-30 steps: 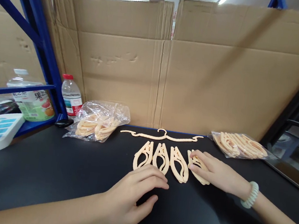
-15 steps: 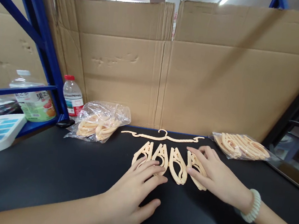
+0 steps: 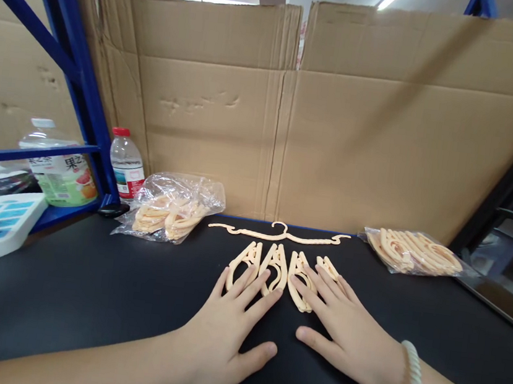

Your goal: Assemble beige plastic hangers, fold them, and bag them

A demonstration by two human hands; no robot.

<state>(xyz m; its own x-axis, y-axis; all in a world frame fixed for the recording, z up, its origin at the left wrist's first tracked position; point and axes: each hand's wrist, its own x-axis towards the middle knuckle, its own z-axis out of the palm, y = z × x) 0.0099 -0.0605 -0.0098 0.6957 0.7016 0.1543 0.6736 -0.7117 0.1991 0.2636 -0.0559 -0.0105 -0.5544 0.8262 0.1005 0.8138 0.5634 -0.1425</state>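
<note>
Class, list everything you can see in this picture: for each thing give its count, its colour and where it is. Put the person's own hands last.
folded hangers: four, peach, in a row mid-table
open hanger: one, peach, behind the row
left bag of hangers: one, clear, left of the open hanger
right bag of hangers: one, clear, at the right
small bottle: one, clear with red cap, by the blue post
large bottle: one, clear with green label, far left
cardboard: brown, behind the table
table: one, black
left hand: flat, fingers on the left folded hangers
right hand: flat, white bracelet, fingers on the right ones
</note>
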